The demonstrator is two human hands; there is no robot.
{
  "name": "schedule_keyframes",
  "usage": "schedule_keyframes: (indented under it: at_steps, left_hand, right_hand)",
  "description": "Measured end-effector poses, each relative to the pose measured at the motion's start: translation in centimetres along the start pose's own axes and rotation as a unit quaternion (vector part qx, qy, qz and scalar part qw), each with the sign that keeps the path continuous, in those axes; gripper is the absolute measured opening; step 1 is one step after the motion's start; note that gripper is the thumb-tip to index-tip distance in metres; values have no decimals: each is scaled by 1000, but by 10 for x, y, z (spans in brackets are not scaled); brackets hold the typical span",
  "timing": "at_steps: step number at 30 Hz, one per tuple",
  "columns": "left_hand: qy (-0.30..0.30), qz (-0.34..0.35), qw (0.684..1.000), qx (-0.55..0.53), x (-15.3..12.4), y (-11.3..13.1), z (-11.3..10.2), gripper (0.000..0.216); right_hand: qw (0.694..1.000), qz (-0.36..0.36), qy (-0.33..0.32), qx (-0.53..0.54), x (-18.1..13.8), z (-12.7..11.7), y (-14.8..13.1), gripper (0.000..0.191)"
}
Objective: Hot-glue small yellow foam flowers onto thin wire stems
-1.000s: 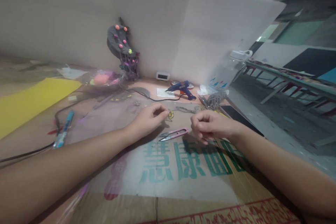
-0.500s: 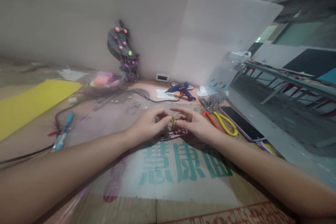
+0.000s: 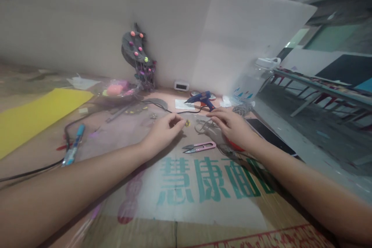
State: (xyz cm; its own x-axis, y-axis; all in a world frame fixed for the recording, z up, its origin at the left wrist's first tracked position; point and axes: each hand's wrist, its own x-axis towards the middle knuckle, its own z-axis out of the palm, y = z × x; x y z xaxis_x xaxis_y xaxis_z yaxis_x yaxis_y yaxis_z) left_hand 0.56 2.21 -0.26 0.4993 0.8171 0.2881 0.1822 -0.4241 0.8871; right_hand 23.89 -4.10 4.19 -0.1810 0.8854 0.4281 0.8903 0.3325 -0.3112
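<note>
your left hand pinches a small yellow piece at its two o'clock, thumb and forefinger together. your right hand has grey cord at nine o'clock; whether its fingers clamp it, i cannot tell. pink snips lie at the left's four o'clock, a blue glue gun at their twelve.

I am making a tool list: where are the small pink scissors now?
In the head view, the pink scissors lie slightly right of centre, between the left hand and the right hand, just beyond the green printed characters.
</note>
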Motion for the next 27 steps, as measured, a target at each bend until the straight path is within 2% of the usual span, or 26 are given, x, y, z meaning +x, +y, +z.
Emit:
schedule_keyframes:
  at_steps: [3,6,8,11,13,16,18,20,23,27]
  left_hand:
    - [-2,-6,1000,4,0,2,-1,25]
    - [-3,-8,1000,9,0,5,-2,25]
    - [-1,-10,1000,15,0,6,-2,25]
    - [-8,-8,1000,12,0,7,-2,24]
    - [-38,-5,999,-38,-3,8,0,23]
    - [-108,10,983,-145,-10,10,4,22]
    - [-133,22,977,-167,-13,11,7,23]
    - [-123,26,982,-140,-13,10,8,25]
    - [-62,16,994,-87,-7,5,6,22]
    - [0,1,998,-65,2,-1,3,19]
  right_hand:
    - [998,5,51,-22,1,-10,-3,17]
    - [998,27,64,-8,-2,-22,-15,13]
    - [999,24,39,23,-6,-31,-27,13]
    - [996,-1,-54,74,-14,-41,-45,33]
    - [987,0,-99,125,-17,-40,-54,39]
    - [971,21,-104,213,-19,-29,-61,32]
    - [962,36,-96,251,-18,-21,-63,28]
    - [957,53,-88,270,-17,-16,-61,22]
    - [956,81,-63,277,-14,-19,-57,13]
    - [941,110,-34,318,-8,-24,-44,29]
